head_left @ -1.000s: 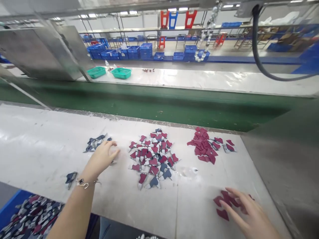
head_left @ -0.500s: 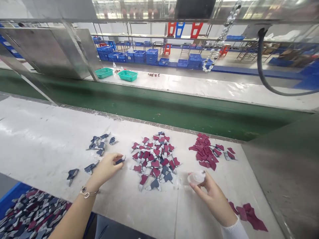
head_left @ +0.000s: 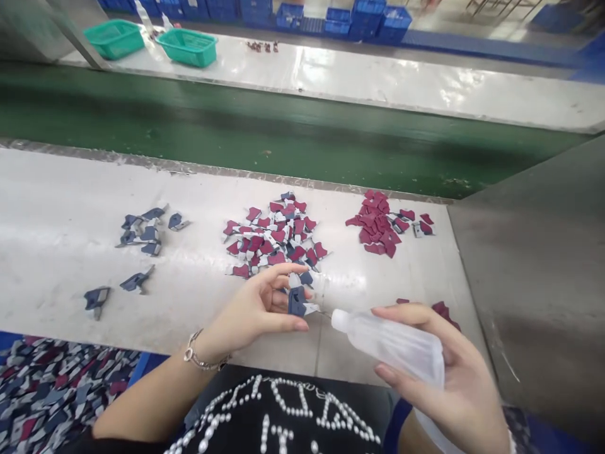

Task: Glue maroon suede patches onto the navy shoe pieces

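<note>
My left hand (head_left: 265,306) pinches a small dark blue and grey plastic part (head_left: 297,301) above the table. In my right hand (head_left: 454,372) lies a translucent squeeze bottle (head_left: 394,347), tilted sideways, its thin needle tip pointing left, close to the part's pale end. Whether the needle touches the part I cannot tell. Behind my left hand spreads a pile of maroon, grey and blue parts (head_left: 276,236). To the right of it is a heap of maroon pieces (head_left: 375,224). Several blue-grey parts (head_left: 142,230) lie loosely on the left.
A blue crate (head_left: 139,369) full of mixed parts stands at the lower left. Beyond the white table (head_left: 212,189) runs a green belt (head_left: 236,126). Two green baskets (head_left: 189,50) sit on the far ledge. A metal panel (head_left: 534,271) bounds the right side.
My view has tipped downward. Both hands have come together in front of me. The left now holds its part upright, and the bottle has turned so that its tip points at that part.
</note>
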Action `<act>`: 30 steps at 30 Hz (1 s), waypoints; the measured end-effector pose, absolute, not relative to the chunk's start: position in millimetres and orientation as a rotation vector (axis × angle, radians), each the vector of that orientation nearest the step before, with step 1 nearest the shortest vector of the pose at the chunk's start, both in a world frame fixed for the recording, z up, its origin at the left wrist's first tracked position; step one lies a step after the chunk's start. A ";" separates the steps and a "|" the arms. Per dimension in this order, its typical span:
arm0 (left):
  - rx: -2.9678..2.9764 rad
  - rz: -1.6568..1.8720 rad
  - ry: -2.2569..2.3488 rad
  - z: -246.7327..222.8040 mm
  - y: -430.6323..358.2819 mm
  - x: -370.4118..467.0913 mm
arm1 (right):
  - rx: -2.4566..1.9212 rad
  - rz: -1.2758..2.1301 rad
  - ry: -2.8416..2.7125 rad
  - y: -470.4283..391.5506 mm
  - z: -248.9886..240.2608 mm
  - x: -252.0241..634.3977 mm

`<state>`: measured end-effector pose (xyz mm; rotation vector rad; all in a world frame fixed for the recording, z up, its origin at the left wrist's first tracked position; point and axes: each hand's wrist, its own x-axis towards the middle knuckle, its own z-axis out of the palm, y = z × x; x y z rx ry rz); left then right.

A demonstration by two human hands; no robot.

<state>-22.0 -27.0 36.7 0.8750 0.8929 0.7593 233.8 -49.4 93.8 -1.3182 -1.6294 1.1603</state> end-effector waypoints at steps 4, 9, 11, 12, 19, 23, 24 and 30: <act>1.006 0.767 0.987 46.3 -35.6 -15.9 | -1.373 0.941 -1.580 -57.1 104.5 223.3; 1.275 0.763 1.164 57.0 -42.1 -15.6 | -1.387 0.716 -1.669 -63.1 107.4 203.1; 1.358 0.759 1.178 58.6 -43.7 -15.5 | -1.332 0.691 -1.747 -61.9 107.7 196.5; 1.385 0.758 1.181 58.9 -44.3 -15.4 | -1.296 0.685 -1.787 -60.8 108.0 194.5; 1.460 0.762 1.185 58.7 -47.8 -15.9 | -1.254 0.633 -1.854 -56.9 109.9 196.1; 1.500 0.753 1.193 58.5 -49.3 -17.5 | -1.233 0.693 -1.886 -57.3 109.7 195.3; 1.520 0.756 1.196 58.8 -49.5 -17.7 | -1.229 0.704 -1.880 -57.4 109.7 194.9; 1.606 0.749 1.227 60.5 -49.0 -18.4 | -1.210 0.710 -1.880 -57.2 110.9 193.7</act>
